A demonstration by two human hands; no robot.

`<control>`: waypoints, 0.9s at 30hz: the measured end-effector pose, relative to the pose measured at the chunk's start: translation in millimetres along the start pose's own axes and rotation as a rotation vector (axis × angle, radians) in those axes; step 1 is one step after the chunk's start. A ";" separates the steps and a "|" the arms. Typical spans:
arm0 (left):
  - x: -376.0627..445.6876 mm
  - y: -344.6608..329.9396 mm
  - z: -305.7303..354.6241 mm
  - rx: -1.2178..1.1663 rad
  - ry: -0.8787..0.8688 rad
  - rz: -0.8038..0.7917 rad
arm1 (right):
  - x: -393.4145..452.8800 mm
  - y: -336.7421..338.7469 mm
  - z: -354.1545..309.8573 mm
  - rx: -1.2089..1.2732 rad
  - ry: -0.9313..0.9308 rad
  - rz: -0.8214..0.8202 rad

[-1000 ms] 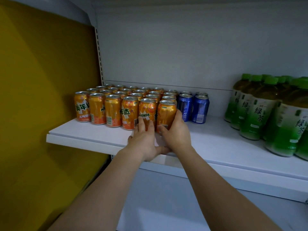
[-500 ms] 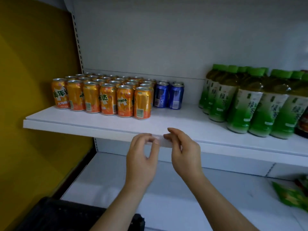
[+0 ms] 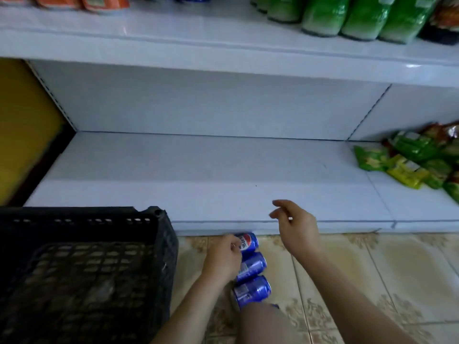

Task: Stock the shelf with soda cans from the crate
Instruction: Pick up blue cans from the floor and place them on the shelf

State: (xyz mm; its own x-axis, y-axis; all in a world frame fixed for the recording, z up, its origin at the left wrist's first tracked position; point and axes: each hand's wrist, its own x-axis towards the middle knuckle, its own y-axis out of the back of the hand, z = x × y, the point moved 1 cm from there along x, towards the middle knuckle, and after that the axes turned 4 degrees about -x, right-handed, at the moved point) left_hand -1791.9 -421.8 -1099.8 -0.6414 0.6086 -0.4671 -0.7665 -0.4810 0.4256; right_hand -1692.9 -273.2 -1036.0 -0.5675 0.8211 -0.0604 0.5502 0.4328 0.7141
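Observation:
Three blue soda cans lie on their sides in a row on the tiled floor, just right of the black plastic crate (image 3: pixel 168 254): a far can (image 3: pixel 249 242), a middle can (image 3: pixel 252 266) and a near can (image 3: pixel 252 290). My left hand (image 3: pixel 222 260) rests over the left ends of the far and middle cans, fingers curled against the far one; its grip is hidden. My right hand (image 3: pixel 296 224) hovers above the front edge of the lower shelf (image 3: pixel 198 170), fingers loosely apart and holding nothing. The crate's mesh bottom shows no cans.
The upper shelf (image 3: pixel 223 43) carries orange cans (image 3: pixel 82 1) at the top left and green tea bottles (image 3: pixel 347 16) at the right. Snack packets (image 3: pixel 417 162) lie on the lower shelf's right end. A yellow wall (image 3: pixel 24 120) stands left. My knee (image 3: pixel 263 324) is near the cans.
The view has dropped from the upper shelf to the floor. Both hands left the upper shelf's edge; the left went down to the blue cans, the right hangs over the lower shelf.

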 end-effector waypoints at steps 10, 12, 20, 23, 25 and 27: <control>-15.8 -109.9 -125.0 0.066 0.306 -0.389 | -78.4 -72.8 160.3 -0.303 -0.388 -0.529; -20.7 -121.3 -132.4 -0.066 0.322 -0.362 | -92.4 -81.6 177.5 -0.341 -0.453 -0.630; -40.5 -130.7 -142.8 -0.320 0.490 -0.236 | -117.3 -87.1 182.4 -0.137 -0.497 -0.582; -42.3 -118.1 -132.1 -0.381 0.404 -0.314 | -110.9 -76.5 161.3 -0.042 -0.402 -0.566; -40.7 -101.3 -115.3 -0.398 0.298 -0.309 | -102.2 -62.7 130.3 -0.008 -0.286 -0.550; -37.9 -80.1 -92.3 -0.406 0.166 -0.308 | -93.2 -46.9 95.2 0.053 -0.172 -0.496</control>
State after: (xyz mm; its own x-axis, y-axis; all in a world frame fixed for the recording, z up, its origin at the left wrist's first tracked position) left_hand -1709.3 -464.6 -1187.7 -0.3558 0.6680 -0.6536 -0.8506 -0.5213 -0.0696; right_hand -1607.5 -334.5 -1130.3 -0.6616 0.5599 -0.4988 0.2738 0.7996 0.5344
